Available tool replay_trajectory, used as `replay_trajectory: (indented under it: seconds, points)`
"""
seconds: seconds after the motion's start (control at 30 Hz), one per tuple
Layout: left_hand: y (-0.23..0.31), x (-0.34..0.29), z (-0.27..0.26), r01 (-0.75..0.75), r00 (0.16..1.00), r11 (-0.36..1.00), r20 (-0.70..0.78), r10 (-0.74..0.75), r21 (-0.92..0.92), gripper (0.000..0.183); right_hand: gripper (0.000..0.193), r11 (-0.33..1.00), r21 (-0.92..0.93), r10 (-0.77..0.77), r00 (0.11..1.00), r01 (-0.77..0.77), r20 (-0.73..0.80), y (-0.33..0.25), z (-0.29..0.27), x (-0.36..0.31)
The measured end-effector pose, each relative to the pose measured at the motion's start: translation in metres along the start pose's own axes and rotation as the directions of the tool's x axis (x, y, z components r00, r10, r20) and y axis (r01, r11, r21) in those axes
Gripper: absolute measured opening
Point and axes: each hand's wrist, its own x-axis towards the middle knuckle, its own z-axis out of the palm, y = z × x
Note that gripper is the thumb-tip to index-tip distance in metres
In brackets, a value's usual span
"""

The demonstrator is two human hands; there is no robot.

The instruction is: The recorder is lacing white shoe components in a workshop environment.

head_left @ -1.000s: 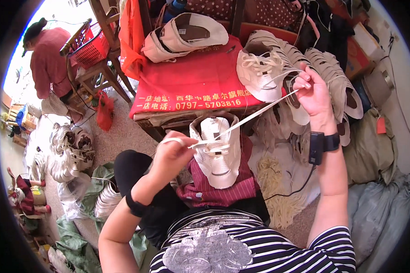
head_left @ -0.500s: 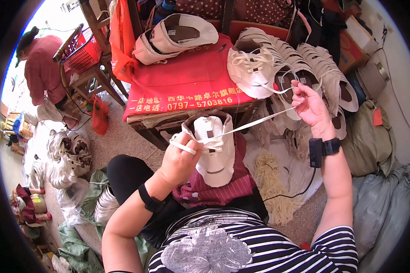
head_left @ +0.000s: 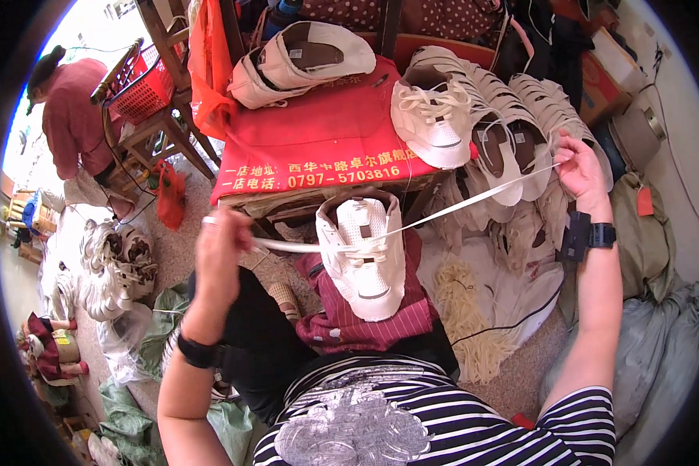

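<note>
White sneaker (head_left: 363,260) rests on the lap, its flat white shoelace (head_left: 443,211) now drawn taut, wider than a second ago, the lacing pulled snug. Left hand (head_left: 224,247) is fisted on the near end; raised right hand (head_left: 579,167) pinches the far end beside laced sneakers (head_left: 474,124) on a red-covered table (head_left: 311,147).

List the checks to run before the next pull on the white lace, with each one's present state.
1. Left hand grips one lace end: ok.
2. Right hand pinches the other end: ok.
3. White lace taut between both hands, crossing the shoe: ok.
4. White shoe resting on the maroon cloth on the lap: ok.
5. Lace seated in the right eyelets: cannot tell.
6. Lace clear of the laced shoes on the red table: cannot tell.
</note>
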Motion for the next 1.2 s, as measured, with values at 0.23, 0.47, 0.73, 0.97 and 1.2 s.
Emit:
replay_trajectory:
  seconds: [0.23, 0.47, 0.73, 0.97, 1.2]
  points:
    - [-0.017, 0.061, -0.184, 0.197, 0.936, 0.373, 0.062, -0.345, -0.906, 0.034, 0.022, 0.978, -0.116, -0.187, 0.971, 0.171, -0.146, -0.056, -0.089, 0.015]
    - [-0.040, 0.059, -0.173, -0.003, 0.859, 0.897, -0.461, -0.224, -0.442, 0.033, 0.032, 0.717, -0.672, -0.236, 0.972, 0.185, 0.016, 0.052, -0.029, -0.045]
    - [-0.017, -0.012, 0.044, 0.122, 0.981, 0.975, 0.172, -0.091, -0.183, 0.021, 0.016, 0.744, -0.581, 0.072, 0.825, 0.330, 0.561, 0.203, 0.095, -0.114]
    - [-0.034, 0.001, 0.114, -0.324, 0.923, 0.941, 0.251, 0.291, 0.101, 0.017, 0.012, 0.349, -0.490, -0.273, 0.587, 0.799, 0.762, 0.240, 0.138, -0.099]
    - [-0.068, 0.014, 0.116, -0.346, 0.915, 0.931, 0.259, 0.308, 0.114, 0.012, 0.009, 0.393, -0.501, -0.403, 0.634, 0.771, 0.660, 0.271, 0.135, -0.095]
